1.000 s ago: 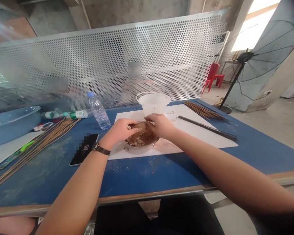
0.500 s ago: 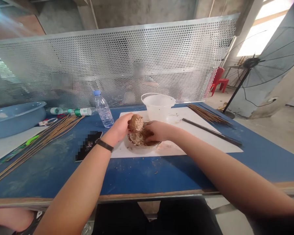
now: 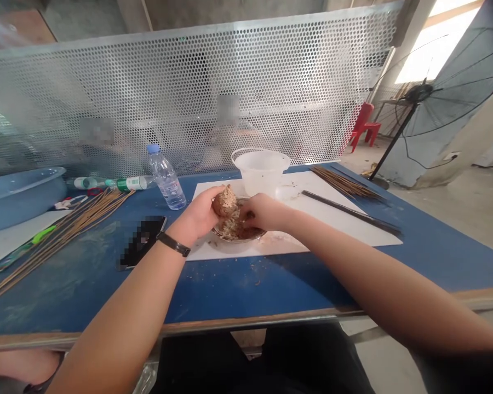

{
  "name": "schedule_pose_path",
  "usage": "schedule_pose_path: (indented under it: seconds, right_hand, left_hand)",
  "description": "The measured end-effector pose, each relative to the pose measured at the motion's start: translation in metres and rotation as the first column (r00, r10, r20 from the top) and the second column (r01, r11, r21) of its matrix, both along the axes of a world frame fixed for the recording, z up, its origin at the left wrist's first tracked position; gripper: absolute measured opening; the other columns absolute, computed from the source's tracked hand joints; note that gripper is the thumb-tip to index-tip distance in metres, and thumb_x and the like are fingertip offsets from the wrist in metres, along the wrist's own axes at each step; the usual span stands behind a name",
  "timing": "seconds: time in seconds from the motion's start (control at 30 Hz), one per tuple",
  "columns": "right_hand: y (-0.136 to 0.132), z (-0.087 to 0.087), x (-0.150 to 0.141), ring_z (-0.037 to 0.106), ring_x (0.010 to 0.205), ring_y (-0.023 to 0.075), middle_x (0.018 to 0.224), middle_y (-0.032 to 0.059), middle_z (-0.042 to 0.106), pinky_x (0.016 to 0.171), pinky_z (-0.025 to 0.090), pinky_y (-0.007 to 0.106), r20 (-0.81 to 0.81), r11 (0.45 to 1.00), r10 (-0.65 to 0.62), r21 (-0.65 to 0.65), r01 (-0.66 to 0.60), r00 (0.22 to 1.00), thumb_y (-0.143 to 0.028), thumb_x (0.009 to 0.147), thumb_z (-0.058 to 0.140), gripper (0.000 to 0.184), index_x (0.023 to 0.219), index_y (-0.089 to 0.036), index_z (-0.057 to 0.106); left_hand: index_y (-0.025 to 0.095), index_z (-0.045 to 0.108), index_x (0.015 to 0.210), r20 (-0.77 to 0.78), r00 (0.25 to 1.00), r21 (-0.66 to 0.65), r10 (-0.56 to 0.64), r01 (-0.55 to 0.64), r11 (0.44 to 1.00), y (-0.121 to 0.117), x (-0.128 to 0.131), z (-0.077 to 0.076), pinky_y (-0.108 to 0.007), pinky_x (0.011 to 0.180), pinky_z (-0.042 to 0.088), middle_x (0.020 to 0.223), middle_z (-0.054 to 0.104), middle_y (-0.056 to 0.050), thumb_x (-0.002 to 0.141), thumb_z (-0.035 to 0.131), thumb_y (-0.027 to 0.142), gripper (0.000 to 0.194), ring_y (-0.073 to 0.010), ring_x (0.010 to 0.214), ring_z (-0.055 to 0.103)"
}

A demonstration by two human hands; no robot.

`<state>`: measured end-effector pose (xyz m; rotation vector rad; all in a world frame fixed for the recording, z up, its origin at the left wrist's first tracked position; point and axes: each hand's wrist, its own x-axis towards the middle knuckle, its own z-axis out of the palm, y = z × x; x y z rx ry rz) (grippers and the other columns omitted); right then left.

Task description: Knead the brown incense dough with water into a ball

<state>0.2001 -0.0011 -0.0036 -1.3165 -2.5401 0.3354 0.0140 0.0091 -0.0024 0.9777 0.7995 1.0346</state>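
My left hand is wrapped round a lump of brown dough with a rough, crumbly surface, holding it over the left side of a shallow bowl. Loose brown crumbs lie inside the bowl. Over the bowl's right side is my right hand, its fingers curled together and pointing down toward the crumbs. Dark material shows by those fingertips, though what they grip is mostly hidden. The bowl rests on a white board.
A translucent bucket stands behind the bowl, a water bottle to its left. A phone lies near my left forearm. Thin brown sticks, a dark bar and a blue basin are farther out. A perforated metal screen closes the back.
My right hand has lifted slightly out of the crumbs and its fingers have drawn together. The lump has turned a little in my left hand. The whole view has shifted slightly.
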Motion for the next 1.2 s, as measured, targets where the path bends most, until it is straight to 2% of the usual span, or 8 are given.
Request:
schedule_pose_path:
  seconds: [0.2,0.33,0.53,0.73,0.83,0.93,1.03,1.2]
  right_hand:
    - [-0.007,0.002,0.012,0.071,0.082,0.0214,0.094,0.0057,0.079,0.079,0.056,0.037,-0.532,0.978,-0.090,0.114,0.177,0.842,-0.016,0.077,0.075,0.030,0.106,-0.018,0.075]
    - [-0.009,-0.008,-0.004,0.073,0.091,0.0234,0.101,0.0053,0.079,0.088,0.060,0.041,-0.680,0.955,-0.028,0.199,0.222,0.732,-0.023,0.081,0.072,0.021,0.102,-0.020,0.076]
    - [-0.020,-0.018,-0.024,0.060,0.132,0.0247,0.141,0.0105,0.065,0.113,0.049,0.042,-0.526,0.876,0.157,0.464,0.128,0.836,-0.027,0.102,0.043,0.042,0.136,-0.016,0.064]
    - [-0.044,-0.017,-0.038,0.012,0.157,0.0371,0.165,0.0239,0.029,0.124,0.024,0.064,-0.330,0.919,0.157,0.393,-0.016,0.931,-0.055,0.104,0.034,0.077,0.159,-0.001,0.030]
    - [-0.044,-0.013,-0.037,0.005,0.158,0.0382,0.168,0.0229,0.019,0.124,0.017,0.067,-0.317,0.932,0.147,0.362,-0.024,0.937,-0.061,0.102,0.035,0.084,0.162,-0.003,0.022]
    - [-0.038,-0.013,-0.031,0.010,0.157,0.0373,0.167,0.0212,0.022,0.125,0.019,0.064,-0.370,0.938,0.180,0.345,-0.046,0.911,-0.060,0.103,0.034,0.080,0.161,-0.005,0.026]
    - [-0.034,-0.017,-0.021,0.032,0.152,0.0336,0.159,0.0195,0.043,0.122,0.034,0.056,-0.501,0.918,0.212,0.398,0.006,0.839,-0.050,0.104,0.039,0.062,0.150,-0.009,0.047]
    - [-0.028,-0.019,-0.017,0.071,0.103,0.0244,0.110,0.0114,0.075,0.089,0.057,0.040,-0.697,0.851,0.216,0.477,0.218,0.684,-0.036,0.101,0.047,0.029,0.107,-0.018,0.069]
  left_hand:
    - [0.019,0.063,0.086,0.070,0.987,-0.097,0.143,-0.136,0.986,-0.008,0.008,0.004,-0.026,0.058,0.052,0.073,0.066,-0.001,0.090,0.060,0.030,0.012,-0.0141,0.061,0.064]
    - [0.018,0.064,0.091,0.114,0.970,-0.135,0.216,-0.201,0.970,-0.014,0.015,0.006,-0.026,0.066,0.057,0.076,0.070,-0.001,0.095,0.057,0.029,0.014,-0.0131,0.065,0.067]
    - [0.018,0.064,0.088,0.256,0.942,-0.187,0.215,-0.170,0.968,-0.019,0.018,0.011,-0.025,0.068,0.058,0.071,0.069,0.001,0.103,0.043,0.031,0.028,-0.0108,0.061,0.064]
    - [0.019,0.066,0.088,0.235,0.969,-0.088,0.076,-0.057,0.995,-0.014,0.019,0.004,-0.034,0.085,0.058,0.086,0.074,-0.006,0.100,0.042,0.040,0.033,-0.0209,0.090,0.071]
    - [0.020,0.067,0.097,0.209,0.978,-0.023,-0.005,0.010,1.000,-0.013,0.022,0.003,-0.041,0.094,0.056,0.092,0.074,-0.007,0.098,0.046,0.045,0.033,-0.0262,0.103,0.070]
    - [0.020,0.068,0.097,0.243,0.969,-0.035,-0.033,0.043,0.998,-0.012,0.022,0.005,-0.041,0.093,0.057,0.089,0.074,-0.007,0.099,0.044,0.044,0.034,-0.0255,0.100,0.070]
    - [0.019,0.069,0.096,0.261,0.965,-0.104,-0.019,0.047,0.993,-0.013,0.020,0.008,-0.037,0.087,0.059,0.083,0.073,-0.006,0.101,0.042,0.048,0.040,-0.0219,0.087,0.072]
    - [0.019,0.067,0.090,0.202,0.978,-0.177,0.059,-0.023,0.984,-0.016,0.021,0.006,-0.031,0.073,0.061,0.074,0.072,-0.002,0.099,0.051,0.038,0.027,-0.0158,0.066,0.070]
